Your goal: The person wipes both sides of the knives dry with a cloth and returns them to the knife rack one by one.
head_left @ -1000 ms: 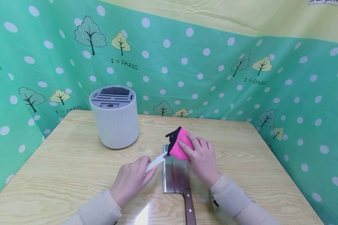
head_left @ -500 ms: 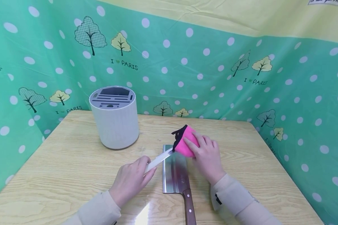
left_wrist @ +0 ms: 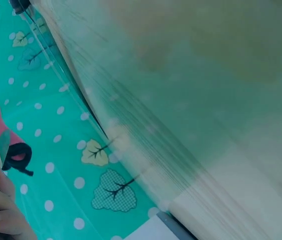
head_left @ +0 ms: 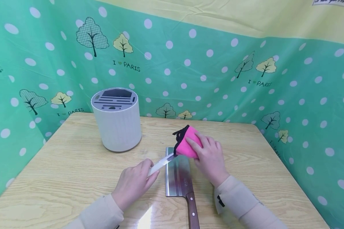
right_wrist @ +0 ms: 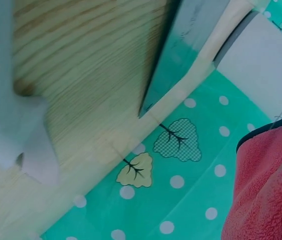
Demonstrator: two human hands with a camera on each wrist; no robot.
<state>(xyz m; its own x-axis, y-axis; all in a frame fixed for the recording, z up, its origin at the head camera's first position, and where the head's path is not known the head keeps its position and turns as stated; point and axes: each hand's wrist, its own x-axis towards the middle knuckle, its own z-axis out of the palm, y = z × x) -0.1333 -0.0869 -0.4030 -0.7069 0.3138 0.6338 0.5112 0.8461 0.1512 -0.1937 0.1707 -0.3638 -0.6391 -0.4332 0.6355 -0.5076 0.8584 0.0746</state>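
Observation:
My left hand [head_left: 133, 183] grips a white-handled knife [head_left: 160, 164], which slants up to the right in the head view. A pink cloth [head_left: 189, 144] with a black edge and loop covers the far part of its blade. My right hand [head_left: 210, 160] pinches this cloth over the blade; most of the metal is hidden. Under both hands a cleaver [head_left: 179, 178] with a brown riveted handle lies flat, handle toward me. In the left wrist view, fingers [left_wrist: 3, 200] curl round the pale handle. The right wrist view has the cloth [right_wrist: 265, 185] at its right edge.
A white round knife block [head_left: 117, 127] with a grey slotted top stands at the back left of the wooden table [head_left: 60, 178]. Behind the table hangs a green dotted curtain [head_left: 206, 70] printed with trees.
My right hand and the cloth slid right and up along the blade, away from my left hand, then came slightly back. My left hand has stayed nearly still.

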